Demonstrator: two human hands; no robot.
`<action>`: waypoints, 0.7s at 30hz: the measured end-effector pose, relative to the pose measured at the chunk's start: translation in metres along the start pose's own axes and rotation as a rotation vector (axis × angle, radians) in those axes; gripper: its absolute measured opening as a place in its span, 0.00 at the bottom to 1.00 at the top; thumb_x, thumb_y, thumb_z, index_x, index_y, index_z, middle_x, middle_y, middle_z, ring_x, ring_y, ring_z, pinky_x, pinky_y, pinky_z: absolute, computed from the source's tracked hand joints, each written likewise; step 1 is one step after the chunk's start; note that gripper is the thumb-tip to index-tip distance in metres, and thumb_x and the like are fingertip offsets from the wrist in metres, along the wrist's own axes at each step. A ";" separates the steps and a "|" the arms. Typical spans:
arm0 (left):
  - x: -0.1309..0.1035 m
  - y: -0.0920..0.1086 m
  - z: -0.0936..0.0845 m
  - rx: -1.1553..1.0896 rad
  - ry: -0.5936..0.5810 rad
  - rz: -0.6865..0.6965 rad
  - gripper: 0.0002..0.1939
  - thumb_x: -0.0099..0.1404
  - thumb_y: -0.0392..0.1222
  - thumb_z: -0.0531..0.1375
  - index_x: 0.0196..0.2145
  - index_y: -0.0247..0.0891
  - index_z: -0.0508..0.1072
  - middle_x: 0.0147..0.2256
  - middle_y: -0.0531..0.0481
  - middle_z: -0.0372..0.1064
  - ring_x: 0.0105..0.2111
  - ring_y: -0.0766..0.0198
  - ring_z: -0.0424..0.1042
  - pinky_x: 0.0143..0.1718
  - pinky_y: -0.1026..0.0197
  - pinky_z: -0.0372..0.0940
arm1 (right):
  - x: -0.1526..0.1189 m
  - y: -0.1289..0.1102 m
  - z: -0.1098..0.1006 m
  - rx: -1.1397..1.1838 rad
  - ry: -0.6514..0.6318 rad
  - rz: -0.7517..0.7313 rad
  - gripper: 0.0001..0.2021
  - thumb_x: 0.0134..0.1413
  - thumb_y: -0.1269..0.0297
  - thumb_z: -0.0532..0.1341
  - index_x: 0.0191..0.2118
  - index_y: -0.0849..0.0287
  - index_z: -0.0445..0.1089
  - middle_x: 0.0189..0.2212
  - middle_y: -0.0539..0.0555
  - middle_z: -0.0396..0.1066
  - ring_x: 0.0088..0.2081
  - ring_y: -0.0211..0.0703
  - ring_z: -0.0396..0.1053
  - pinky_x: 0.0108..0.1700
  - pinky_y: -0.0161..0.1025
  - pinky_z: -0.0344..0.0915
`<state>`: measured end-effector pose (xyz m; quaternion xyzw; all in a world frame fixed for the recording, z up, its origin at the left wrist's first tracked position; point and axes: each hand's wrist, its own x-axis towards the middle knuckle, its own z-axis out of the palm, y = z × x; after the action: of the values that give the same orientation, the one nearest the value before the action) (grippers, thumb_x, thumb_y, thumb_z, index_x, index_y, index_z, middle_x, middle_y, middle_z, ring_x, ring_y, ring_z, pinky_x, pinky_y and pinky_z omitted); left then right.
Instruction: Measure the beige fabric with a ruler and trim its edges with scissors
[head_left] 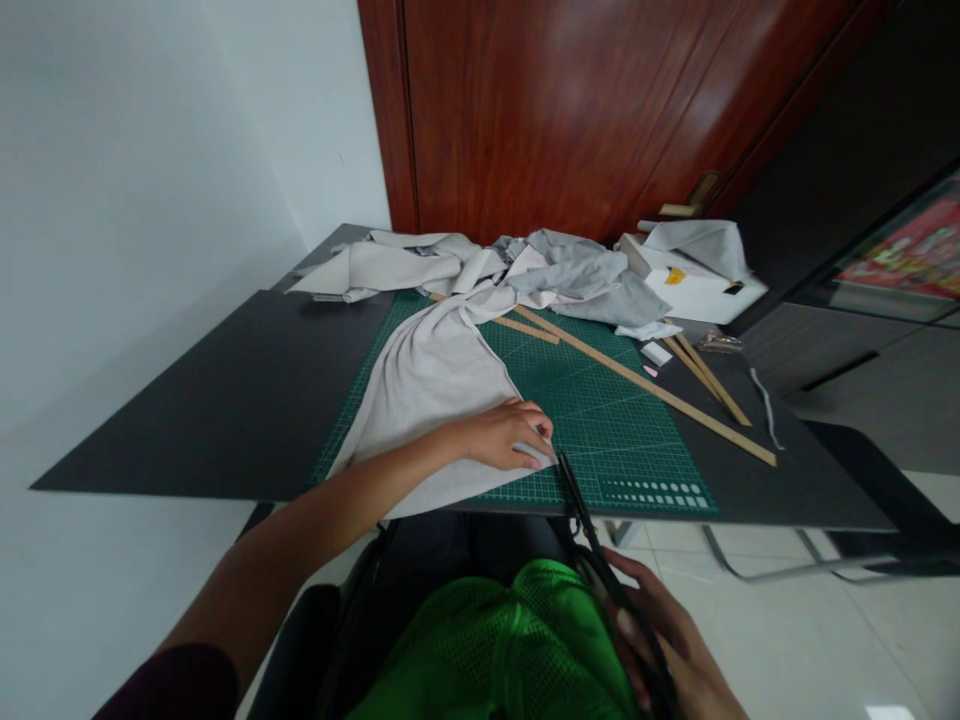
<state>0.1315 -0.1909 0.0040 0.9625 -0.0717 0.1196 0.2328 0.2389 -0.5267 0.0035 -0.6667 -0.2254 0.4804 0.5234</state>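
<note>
while your left hand [514, 435] pinches a corner of the pale cloth [427, 375], probably to steady that edge, your right hand [667, 625] grips the scissors [580, 498], tips just beside that corner. whether the blades are parted, you cannot tell. the cloth spreads over the green cutting mat [622, 425] to the worktop's [187, 400] near edge; the mat presumably shields the surface. bundled fabric [405, 265] sits behind, seemingly out of your hands' way.
</note>
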 end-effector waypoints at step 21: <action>-0.030 0.052 0.003 0.516 -0.004 -0.054 0.15 0.75 0.47 0.62 0.55 0.41 0.75 0.55 0.41 0.71 0.54 0.49 0.67 0.55 0.50 0.60 | 0.017 0.015 -0.023 0.022 -0.102 0.024 0.38 0.52 0.39 0.72 0.64 0.51 0.69 0.23 0.43 0.65 0.16 0.30 0.53 0.17 0.29 0.53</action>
<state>0.0928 -0.2352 0.0161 0.9918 -0.0137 0.1260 -0.0173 0.2635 -0.5297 -0.0174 -0.6382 -0.2384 0.5224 0.5128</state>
